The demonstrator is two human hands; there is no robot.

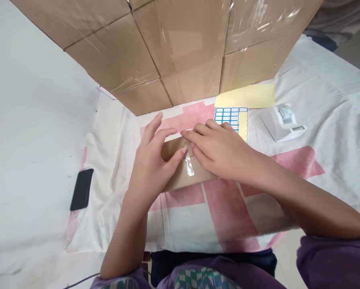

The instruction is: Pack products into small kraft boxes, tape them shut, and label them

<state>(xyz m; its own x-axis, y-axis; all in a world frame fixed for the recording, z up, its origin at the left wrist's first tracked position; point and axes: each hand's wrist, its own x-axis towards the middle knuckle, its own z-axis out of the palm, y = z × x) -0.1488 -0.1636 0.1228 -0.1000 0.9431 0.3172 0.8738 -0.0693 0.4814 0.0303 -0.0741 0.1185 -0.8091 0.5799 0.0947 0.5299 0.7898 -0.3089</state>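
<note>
A small brown cardboard box (186, 172) lies on the cloth-covered table in front of me, with a strip of clear tape (188, 165) across its top. My left hand (151, 160) rests on the box's left part, fingers stretched out, thumb pressing near the tape. My right hand (217, 148) lies flat over the box's right part, fingertips pressing down on the top seam by the tape. Neither hand grips anything.
A tall stack of taped cardboard boxes (174, 48) stands just behind. A sheet of blue-bordered labels (232, 116), a yellow sheet (248, 96) and a white tape dispenser (284, 120) lie to the right. A black phone (81, 189) lies at the left.
</note>
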